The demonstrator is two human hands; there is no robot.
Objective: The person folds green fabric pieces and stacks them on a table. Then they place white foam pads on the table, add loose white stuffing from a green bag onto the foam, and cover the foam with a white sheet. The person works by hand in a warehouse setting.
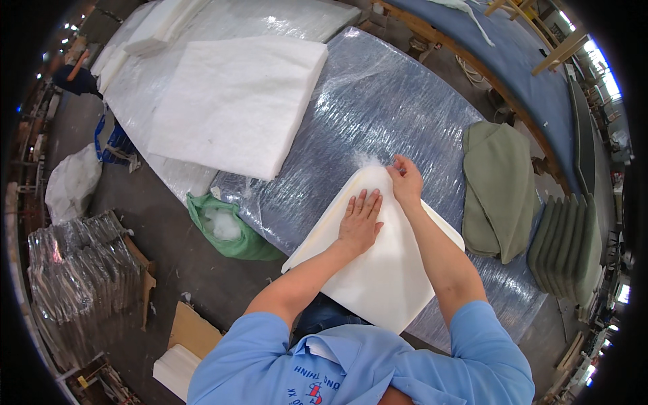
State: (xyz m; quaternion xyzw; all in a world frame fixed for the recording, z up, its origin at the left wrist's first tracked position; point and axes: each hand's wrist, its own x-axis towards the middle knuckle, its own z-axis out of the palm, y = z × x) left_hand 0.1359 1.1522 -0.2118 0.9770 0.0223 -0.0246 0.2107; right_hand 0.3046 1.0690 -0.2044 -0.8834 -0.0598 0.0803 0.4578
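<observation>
Left hand point(360, 219) spread flat on the white foam cushion point(378, 270) — right hand point(407, 181) pinching its far corner, wadding tuft beside.

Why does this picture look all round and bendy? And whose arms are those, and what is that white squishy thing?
The picture comes from a small wide camera worn on a person's head, looking down. That lens bends straight edges, so everything looks round. The arms in blue sleeves belong to that person. There is no machine here, only two bare hands.

The left hand lies flat on a white foam pad. The right hand pinches the pad's far corner, where a bit of white fluff shows.

The pad lies on a big table covered in shiny plastic wrap. Farther back lies a thick white wadding sheet. To the right are green covers. A green bag with fluff in it hangs by the table's left edge.
</observation>
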